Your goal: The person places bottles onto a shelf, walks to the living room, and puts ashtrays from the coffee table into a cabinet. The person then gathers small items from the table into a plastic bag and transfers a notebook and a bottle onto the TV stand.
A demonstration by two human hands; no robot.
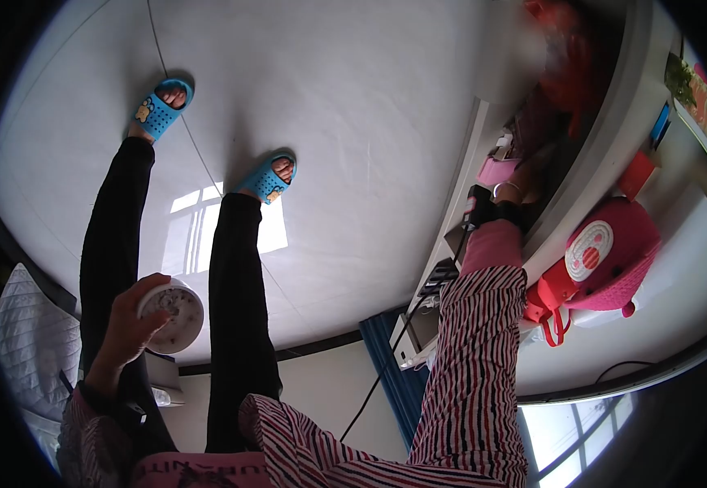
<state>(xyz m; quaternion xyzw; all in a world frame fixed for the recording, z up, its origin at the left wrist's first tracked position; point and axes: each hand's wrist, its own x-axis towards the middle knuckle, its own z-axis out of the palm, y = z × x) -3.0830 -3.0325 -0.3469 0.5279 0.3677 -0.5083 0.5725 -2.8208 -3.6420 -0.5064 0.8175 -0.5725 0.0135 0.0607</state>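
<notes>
At the lower left, my left hand (132,325) grips a round white container (181,335), its thumb over the rim; small dark and clear bits show inside. On the right, my right hand (528,180) reaches into an open drawer (477,134), beside a pink item (497,169) and dark red things. Its fingers are hidden in shadow inside the drawer. A black device is strapped at that wrist, below the striped sleeve.
Right of the drawer, a white surface (687,260) holds a pink plush bag (634,252), a red pouch and a book. Red items (569,73) lie deeper in the drawer. A black cable hangs near the right sleeve. My feet in blue slippers (158,114) stand on the pale floor.
</notes>
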